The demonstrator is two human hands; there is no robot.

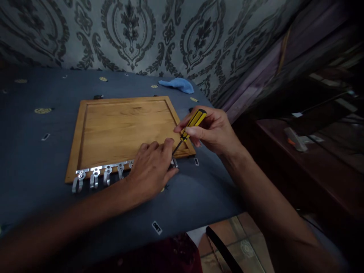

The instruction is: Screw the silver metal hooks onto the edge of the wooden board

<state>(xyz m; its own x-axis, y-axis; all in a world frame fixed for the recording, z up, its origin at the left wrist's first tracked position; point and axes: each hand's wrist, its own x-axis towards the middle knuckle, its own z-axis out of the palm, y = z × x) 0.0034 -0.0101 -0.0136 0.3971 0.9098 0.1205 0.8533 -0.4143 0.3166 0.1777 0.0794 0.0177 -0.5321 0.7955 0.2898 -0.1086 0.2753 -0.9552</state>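
A framed wooden board (125, 129) lies flat on the blue cloth, with a metal hook rail (96, 170) along its near edge. Several silver hooks hang from the rail toward me. My left hand (152, 165) is closed over the right part of the rail and presses it against the board; it hides some of the hooks. My right hand (216, 131) grips a screwdriver (195, 123) by its yellow and black handle. The tool slants down to the left, and its shaft reaches the rail close to my left fingers. The tip is hidden.
A light blue cloth (179, 85) lies behind the board. Small dark objects (98, 97) sit at the board's far edge. A patterned curtain (167, 34) hangs behind. To the right, a dark reddish surface (313, 163) holds a grey and orange object (295, 139).
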